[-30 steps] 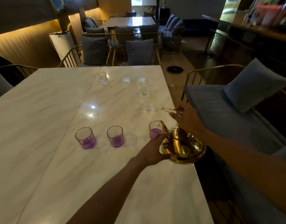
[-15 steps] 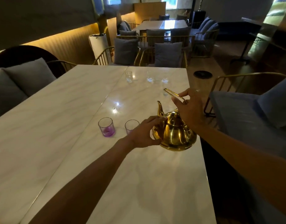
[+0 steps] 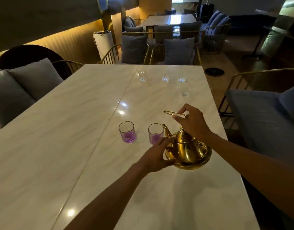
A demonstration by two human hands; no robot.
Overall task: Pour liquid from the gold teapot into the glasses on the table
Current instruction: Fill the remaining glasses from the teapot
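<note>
Gold teapot (image 3: 187,150) above table (image 3: 76,130) near right edge, spout by right purple glass (image 3: 155,136); right hand (image 3: 191,122) pinches handle (image 3: 173,113), left hand (image 3: 157,156) cups body; second glass (image 3: 127,134) left of it

Gold teapot (image 3: 189,150) gripped by right hand (image 3: 192,122) at the wire handle, steadied by left hand (image 3: 157,156) against its side. Beyond the spout, two glasses (image 3: 127,134) holding purple liquid on marble table (image 3: 60,130).

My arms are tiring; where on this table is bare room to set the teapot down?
The near end of the table, this side of the gold teapot, is bare, and so is the whole left slab. It is crowded by the spout, where two purple-filled glasses stand. Clear glasses sit at the far end.
</note>
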